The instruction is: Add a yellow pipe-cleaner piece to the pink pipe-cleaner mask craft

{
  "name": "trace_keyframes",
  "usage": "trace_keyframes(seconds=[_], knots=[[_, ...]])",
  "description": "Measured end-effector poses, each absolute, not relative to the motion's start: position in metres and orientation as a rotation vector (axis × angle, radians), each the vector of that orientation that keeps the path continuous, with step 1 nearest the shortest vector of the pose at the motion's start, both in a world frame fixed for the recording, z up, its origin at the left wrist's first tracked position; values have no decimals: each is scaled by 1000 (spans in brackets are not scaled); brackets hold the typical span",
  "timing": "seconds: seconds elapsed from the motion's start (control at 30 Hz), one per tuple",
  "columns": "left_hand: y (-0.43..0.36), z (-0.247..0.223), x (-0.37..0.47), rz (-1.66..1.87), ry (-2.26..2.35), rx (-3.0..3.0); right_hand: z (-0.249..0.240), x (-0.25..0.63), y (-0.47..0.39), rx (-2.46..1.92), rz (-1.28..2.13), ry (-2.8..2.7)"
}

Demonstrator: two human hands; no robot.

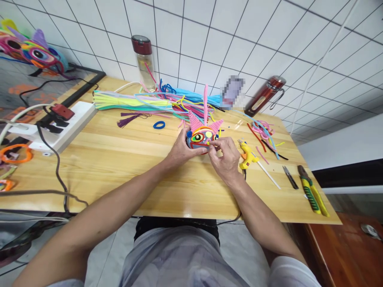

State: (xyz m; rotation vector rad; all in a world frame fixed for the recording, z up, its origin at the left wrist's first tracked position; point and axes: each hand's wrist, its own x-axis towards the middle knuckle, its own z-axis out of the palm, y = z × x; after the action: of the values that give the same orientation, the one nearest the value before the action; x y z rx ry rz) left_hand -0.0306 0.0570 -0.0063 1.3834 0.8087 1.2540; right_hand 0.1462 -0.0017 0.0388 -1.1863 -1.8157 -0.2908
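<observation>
A pipe-cleaner animal head (202, 134) with pink pointed ears, large ringed eyes and a tall pink stem is held up over the middle of the table. My left hand (181, 148) wraps around its left side, thumb along the lower edge. At the front of the face, my right hand (225, 156) is closed in a pinch near the nose; a small pink and yellow piece shows by the fingertips, too small to name surely. A yellow hot glue gun (247, 156) with a white glue stick lies just right of my right hand.
Behind lie bundles of pipe cleaners (131, 100), with a blue ring (159, 125) before them. Bottles (266, 95) stand by the tiled wall. Snips (290, 177) and pliers (311, 191) lie right, a power strip (70, 127) left. Another colourful head (42, 54) is at upper left.
</observation>
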Motion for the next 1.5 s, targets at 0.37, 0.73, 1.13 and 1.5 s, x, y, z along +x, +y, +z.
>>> trace_keyframes(seconds=[0.37,0.73,1.13,1.5], knots=[[57,0,-30,1249,763,1406,41,144,-3,-1122,-373,-1835],[57,3,-31,1243,842,1464,48,147,-5,-1197,-373,-1869],[58,0,-32,1262,793,1498,44,146,-3,-1206,-383,-1842],[58,-2,-32,1266,823,1494,46,143,-4,-1229,-397,-1834]])
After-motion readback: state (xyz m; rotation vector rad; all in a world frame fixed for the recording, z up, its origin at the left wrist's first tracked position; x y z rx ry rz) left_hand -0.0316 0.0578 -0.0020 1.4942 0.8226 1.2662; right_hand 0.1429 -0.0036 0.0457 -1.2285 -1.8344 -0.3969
